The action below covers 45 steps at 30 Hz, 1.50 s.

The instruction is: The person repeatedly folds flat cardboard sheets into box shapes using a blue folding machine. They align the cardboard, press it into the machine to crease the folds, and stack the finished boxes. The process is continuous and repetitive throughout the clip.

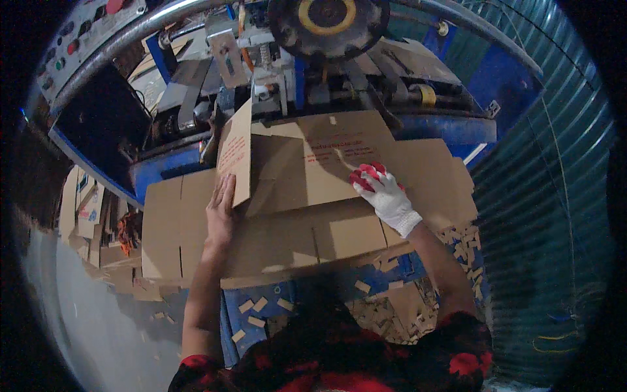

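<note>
A flat-cut cardboard box sheet (287, 173) with red print lies in front of me on a stack of brown sheets. Its left panel (236, 153) is folded up and stands tilted. My left hand (223, 199), bare, rests against the lower part of that panel with its fingers stretched along the surface. My right hand (386, 197), in a white glove with red-coated fingers, lies on the right part of the sheet, its fingers apart and pressing down near the print.
Beyond the sheet stands a blue machine (444, 127) with belts and a large dark wheel (328, 23). A control panel (72, 49) is at upper left. Cardboard scraps (256, 321) litter the floor. A green corrugated wall (542, 215) runs along the right; more cardboard (91, 215) leans at left.
</note>
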{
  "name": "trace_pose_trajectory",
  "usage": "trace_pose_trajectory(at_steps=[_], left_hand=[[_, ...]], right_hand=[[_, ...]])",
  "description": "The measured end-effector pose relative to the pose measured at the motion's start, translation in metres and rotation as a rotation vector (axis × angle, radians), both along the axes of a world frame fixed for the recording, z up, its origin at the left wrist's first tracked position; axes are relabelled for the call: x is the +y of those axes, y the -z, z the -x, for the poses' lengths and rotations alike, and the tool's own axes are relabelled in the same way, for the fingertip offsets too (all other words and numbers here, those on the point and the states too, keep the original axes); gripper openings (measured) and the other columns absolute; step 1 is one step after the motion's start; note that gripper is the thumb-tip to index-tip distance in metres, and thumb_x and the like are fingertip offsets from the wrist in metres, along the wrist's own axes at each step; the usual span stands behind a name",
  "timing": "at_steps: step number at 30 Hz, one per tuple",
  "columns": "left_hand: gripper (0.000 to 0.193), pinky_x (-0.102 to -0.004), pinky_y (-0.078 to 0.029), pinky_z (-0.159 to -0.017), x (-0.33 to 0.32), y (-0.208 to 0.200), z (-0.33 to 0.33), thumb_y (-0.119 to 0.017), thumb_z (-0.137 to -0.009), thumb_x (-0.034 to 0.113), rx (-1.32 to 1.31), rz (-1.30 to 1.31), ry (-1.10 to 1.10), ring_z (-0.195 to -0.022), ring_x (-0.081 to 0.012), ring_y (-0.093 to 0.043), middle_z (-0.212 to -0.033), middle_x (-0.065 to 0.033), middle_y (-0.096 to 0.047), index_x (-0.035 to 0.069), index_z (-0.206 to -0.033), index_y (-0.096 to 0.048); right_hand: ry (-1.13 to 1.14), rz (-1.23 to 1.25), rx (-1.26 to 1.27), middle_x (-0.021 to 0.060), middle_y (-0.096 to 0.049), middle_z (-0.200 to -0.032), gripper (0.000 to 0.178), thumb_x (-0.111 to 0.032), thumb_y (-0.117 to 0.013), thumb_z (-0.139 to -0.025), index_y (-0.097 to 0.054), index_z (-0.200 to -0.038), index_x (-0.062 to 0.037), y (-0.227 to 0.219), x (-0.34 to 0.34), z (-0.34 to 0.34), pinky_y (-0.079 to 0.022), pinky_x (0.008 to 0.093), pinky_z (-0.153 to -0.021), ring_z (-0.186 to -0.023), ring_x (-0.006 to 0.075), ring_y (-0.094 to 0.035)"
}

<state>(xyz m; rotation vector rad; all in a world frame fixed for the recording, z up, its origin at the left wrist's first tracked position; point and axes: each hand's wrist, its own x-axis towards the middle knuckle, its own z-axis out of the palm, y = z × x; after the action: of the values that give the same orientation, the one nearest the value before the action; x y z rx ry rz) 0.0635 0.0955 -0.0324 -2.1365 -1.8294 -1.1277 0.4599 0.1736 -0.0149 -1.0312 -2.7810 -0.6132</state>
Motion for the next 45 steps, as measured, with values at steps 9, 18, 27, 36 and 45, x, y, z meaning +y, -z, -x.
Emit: trace_pose_trajectory(at_steps=[9,18,27,36,45], left_hand=[[0.066,-0.0407,-0.039,-0.104,0.168,-0.001,0.031,-0.049,-0.079,-0.008,0.274,0.310,-0.249,-0.125,-0.0398,-0.044,-0.140,-0.0215,-0.040,-0.001,-0.141,-0.027],[0.050,-0.0400,-0.044,-0.096,-0.010,0.016,0.085,-0.061,-0.084,0.026,-0.006,0.173,-0.361,-0.114,-0.0351,-0.054,-0.126,-0.0181,-0.056,0.004,-0.127,-0.052],[0.083,-0.0486,-0.033,-0.102,-0.219,0.034,0.189,-0.067,-0.076,0.057,-0.109,0.636,-0.836,-0.119,-0.0424,-0.044,-0.127,-0.0269,-0.048,-0.001,-0.131,-0.047],[0.075,-0.0466,-0.041,-0.090,-0.218,0.033,0.218,-0.075,-0.066,0.060,0.106,0.703,-0.997,-0.104,-0.0409,-0.050,-0.101,-0.0246,-0.058,-0.005,-0.100,-0.062],[0.043,-0.0405,-0.047,-0.088,-0.207,0.018,0.203,-0.069,-0.086,0.023,-0.950,-0.165,-0.478,-0.103,-0.0254,-0.056,-0.109,-0.0156,-0.057,-0.005,-0.112,-0.049]], right_hand=[[0.202,-0.115,0.050,0.0076,-0.055,-0.127,0.046,-0.013,-0.052,-0.085,-0.051,-0.130,-0.0208,-0.006,0.156,0.063,-0.041,0.0458,-0.098,-0.118,0.0311,-0.050],[0.269,0.070,0.665,0.0209,-0.049,-0.134,0.059,-0.023,-0.067,-0.082,-0.046,-0.135,-0.0047,-0.013,0.069,-0.016,-0.035,0.0444,-0.106,-0.123,0.0374,-0.048],[0.747,0.143,0.266,0.0232,-0.040,-0.141,0.072,-0.028,-0.074,-0.074,-0.046,-0.137,-0.0089,0.008,-0.138,-0.114,-0.023,0.0491,-0.111,-0.133,0.0393,-0.035],[0.817,0.483,2.110,0.0089,-0.062,-0.108,0.060,-0.019,-0.065,-0.088,-0.034,-0.136,-0.0018,0.050,-0.130,-0.149,-0.049,0.0296,-0.073,-0.092,0.0182,-0.060],[0.677,0.242,1.907,0.0118,-0.055,-0.121,0.074,0.005,-0.065,-0.079,-0.024,-0.140,-0.0019,0.081,-0.111,-0.164,-0.049,0.0294,-0.084,-0.103,0.0203,-0.060]])
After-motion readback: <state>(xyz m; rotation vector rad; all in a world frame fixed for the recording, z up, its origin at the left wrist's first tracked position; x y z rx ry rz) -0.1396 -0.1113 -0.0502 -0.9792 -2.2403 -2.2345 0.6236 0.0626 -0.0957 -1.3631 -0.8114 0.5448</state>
